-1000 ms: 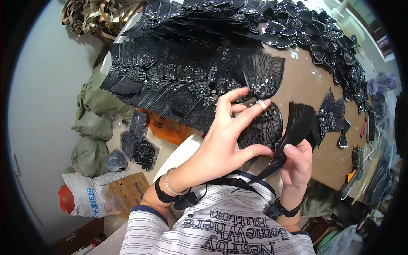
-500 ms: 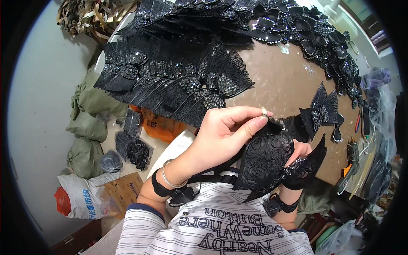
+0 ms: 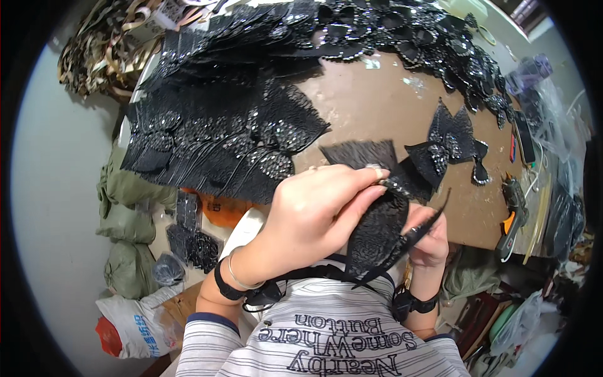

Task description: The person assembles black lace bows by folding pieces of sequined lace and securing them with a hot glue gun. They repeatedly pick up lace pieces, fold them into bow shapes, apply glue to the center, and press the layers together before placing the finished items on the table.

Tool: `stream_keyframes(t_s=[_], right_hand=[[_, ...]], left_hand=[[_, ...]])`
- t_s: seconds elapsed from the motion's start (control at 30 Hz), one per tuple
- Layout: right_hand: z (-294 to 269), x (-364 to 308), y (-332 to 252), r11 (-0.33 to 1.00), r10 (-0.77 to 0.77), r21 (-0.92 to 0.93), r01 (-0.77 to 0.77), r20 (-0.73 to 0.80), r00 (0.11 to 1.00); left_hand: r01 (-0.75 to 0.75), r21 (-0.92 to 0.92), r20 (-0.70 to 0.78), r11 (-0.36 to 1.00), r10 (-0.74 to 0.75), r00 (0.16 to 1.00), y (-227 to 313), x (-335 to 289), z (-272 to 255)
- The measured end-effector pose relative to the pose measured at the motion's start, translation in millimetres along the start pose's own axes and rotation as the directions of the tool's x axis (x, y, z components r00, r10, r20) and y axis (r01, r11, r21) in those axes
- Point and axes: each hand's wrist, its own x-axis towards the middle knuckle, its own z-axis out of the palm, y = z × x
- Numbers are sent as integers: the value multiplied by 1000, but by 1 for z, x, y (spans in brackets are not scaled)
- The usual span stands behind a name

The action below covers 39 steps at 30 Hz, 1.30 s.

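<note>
My left hand [image 3: 311, 207] pinches the upper edge of a black lace appliqué [image 3: 377, 235] between thumb and fingertips, beside a short row of beads. A pale ring sits on one finger. From the right, my right hand [image 3: 432, 245] holds the same appliqué by its pointed, beaded leaf, with fingers partly hidden behind the lace. The piece hangs in front of my striped shirt, at the table's near edge. Just beyond my left fingertips, a dark sheer flap [image 3: 361, 154] fans out; whether it joins the held piece I cannot tell.
Layered black lace pieces [image 3: 213, 141] cover the brown table's [image 3: 377, 100] left. Beaded black appliqués [image 3: 408, 38] line its far edge. A leaf-shaped appliqué [image 3: 449, 144] lies right of my hands, near an orange-and-black glue gun [image 3: 514, 213]. Green sacks [image 3: 129, 220] stand at left.
The view has shifted, so the table's things sit further left. My right hand's fingers, mostly behind the lace before, show more now. The beaded leaf has turned nearly edge-on.
</note>
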Motion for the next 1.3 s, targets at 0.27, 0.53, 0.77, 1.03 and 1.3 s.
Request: stream_keyframes(t_s=[0.27,0.53,0.77,1.03,1.3], right_hand=[[-24,-23,-41,999,-33,28,42,-260,965],[-20,-20,-48,979,-198,-132,156,-421,885],[3,-9,-34,981,-181,-6,193,-378,908],[-23,-15,-26,932,-219,249,265,-196,956],[-5,-7,-13,843,-391,287,454,-253,885]], left_hand=[[-167,422,-41,891,203,978,-34,-13,33],[109,172,171,979,-138,976,-4,-6,46],[599,-359,550,715,-356,755,27,2,84],[550,-406,551,730,-285,785,38,-5,57],[-191,16,173,981,186,967,63,-27,63]])
